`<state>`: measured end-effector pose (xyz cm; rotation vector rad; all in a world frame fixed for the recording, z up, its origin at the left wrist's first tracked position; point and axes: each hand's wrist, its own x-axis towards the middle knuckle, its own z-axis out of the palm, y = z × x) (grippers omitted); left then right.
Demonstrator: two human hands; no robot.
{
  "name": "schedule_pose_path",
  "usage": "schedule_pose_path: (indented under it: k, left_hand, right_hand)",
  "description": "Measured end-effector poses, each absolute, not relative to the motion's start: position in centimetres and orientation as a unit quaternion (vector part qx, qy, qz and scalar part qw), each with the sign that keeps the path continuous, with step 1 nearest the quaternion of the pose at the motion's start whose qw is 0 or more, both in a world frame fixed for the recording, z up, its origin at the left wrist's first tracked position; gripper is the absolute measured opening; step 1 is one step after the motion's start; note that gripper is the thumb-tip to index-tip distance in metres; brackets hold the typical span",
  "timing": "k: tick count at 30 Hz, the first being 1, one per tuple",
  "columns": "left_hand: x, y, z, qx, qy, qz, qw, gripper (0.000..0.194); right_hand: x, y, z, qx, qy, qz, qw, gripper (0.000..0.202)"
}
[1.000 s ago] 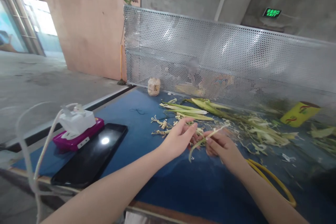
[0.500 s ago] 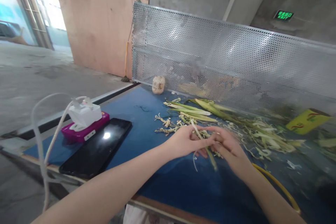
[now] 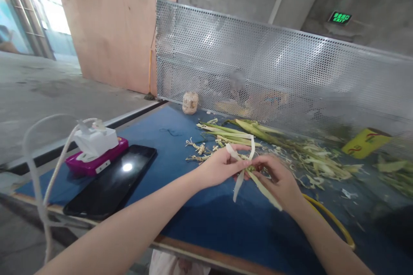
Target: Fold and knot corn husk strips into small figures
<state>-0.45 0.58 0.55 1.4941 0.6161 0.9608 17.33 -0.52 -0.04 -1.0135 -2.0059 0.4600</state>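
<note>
Several pale corn husk strips [image 3: 238,187] cross between my two hands just above the blue table. My left hand [image 3: 222,166] is closed, its thumb and fingers pinching the strips near their crossing. From the right, my right hand [image 3: 275,176] is closed too, its fingertips at the same crossing and touching the strips. A longer greenish strip hangs out below my right hand. The crossing itself is partly hidden by my fingers. Behind my left hand lie small twisted husk pieces [image 3: 197,148]. Longer green husk leaves [image 3: 222,131] rest just beyond them.
A black phone [image 3: 111,180] lies left, beside a magenta power strip [image 3: 97,161] with a white charger [image 3: 97,142] and cables. A perforated metal panel [image 3: 258,51] stands along the back. Shredded husks [image 3: 322,161], a yellow roll [image 3: 366,142] and a yellow hose [image 3: 335,219] are right.
The husk strips between my hands have spread into a crossing, with ends now pointing up and down. My right hand has turned slightly. The whole view has shifted a little.
</note>
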Motion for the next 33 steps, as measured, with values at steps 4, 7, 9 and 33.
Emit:
schedule_pose_path:
  k: [4,7,9,33]
  left_hand:
    - [-0.7,0.7,0.5,0.682,0.277,0.401,0.546,0.052]
    - [-0.8,0.6,0.3,0.726,0.291,0.400,0.478,0.055]
    - [-0.9,0.4,0.3,0.764,0.323,0.402,0.388,0.054]
    - [-0.1,0.7,0.1,0.416,0.356,0.472,0.691,0.038]
  right_hand:
    - [17.2,-0.9,0.4,-0.406,-0.818,0.037,0.405,0.010]
    - [17.4,-0.7,0.2,-0.393,-0.817,-0.022,0.421,0.009]
    - [17.5,-0.6,-0.1,-0.382,-0.818,-0.052,0.428,0.009]
    - [17.3,-1.4,0.0,-0.293,-0.866,-0.285,0.287,0.018]
